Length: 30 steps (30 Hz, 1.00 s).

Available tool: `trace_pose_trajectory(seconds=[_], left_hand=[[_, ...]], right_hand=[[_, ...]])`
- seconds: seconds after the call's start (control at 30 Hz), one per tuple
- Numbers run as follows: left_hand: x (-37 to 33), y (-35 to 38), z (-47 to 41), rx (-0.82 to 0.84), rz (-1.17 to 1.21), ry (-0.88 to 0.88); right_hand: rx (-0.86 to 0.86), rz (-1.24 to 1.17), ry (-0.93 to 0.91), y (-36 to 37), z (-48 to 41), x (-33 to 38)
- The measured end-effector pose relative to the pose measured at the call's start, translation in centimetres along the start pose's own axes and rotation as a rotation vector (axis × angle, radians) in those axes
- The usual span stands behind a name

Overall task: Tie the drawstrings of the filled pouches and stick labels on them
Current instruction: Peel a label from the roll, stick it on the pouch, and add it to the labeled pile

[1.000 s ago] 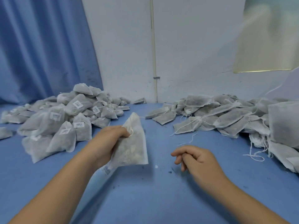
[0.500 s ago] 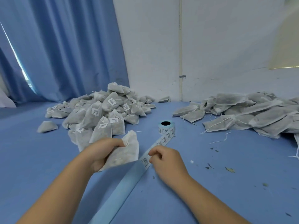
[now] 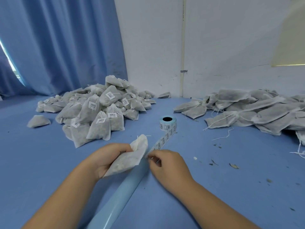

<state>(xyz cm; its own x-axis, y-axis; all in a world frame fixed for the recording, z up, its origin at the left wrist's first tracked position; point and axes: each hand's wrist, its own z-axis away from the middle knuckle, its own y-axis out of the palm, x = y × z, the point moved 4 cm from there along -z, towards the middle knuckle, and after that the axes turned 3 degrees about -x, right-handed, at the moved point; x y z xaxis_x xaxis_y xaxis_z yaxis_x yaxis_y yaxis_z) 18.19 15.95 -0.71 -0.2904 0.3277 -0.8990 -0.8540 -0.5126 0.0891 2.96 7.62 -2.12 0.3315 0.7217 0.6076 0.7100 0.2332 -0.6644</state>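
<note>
One pouch (image 3: pixel 130 159), nearer me than the label roll (image 3: pixel 167 123), is clenched in my left grip (image 3: pixel 112 156), my right grip (image 3: pixel 166 162) pinching a label (image 3: pixel 151 157); peeled crooked, it could fold onto itself.

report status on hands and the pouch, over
Left hand grips the pouch. Right hand pinches the label strip beside it. No label seen on the pouch yet. Nothing between the hands.
</note>
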Motion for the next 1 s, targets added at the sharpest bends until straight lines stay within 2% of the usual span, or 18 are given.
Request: trace_pose_trajectory(seconds=[0.6,0.8,1.0], left_hand=[[-1.3,2.0,1.0,0.062,-0.332,0.137],[-1.3,2.1,1.3,0.116,-0.377,0.141],[-1.1,2.4,2.0,0.16,-0.468,0.113]], right_hand=[[-0.101,0.07,0.023,-0.1,-0.5,-0.4],[-0.112,-0.015,0.046,-0.1,-0.4,-0.6],[-0.121,-0.164,0.176,-0.3,-0.3,-1.3]])
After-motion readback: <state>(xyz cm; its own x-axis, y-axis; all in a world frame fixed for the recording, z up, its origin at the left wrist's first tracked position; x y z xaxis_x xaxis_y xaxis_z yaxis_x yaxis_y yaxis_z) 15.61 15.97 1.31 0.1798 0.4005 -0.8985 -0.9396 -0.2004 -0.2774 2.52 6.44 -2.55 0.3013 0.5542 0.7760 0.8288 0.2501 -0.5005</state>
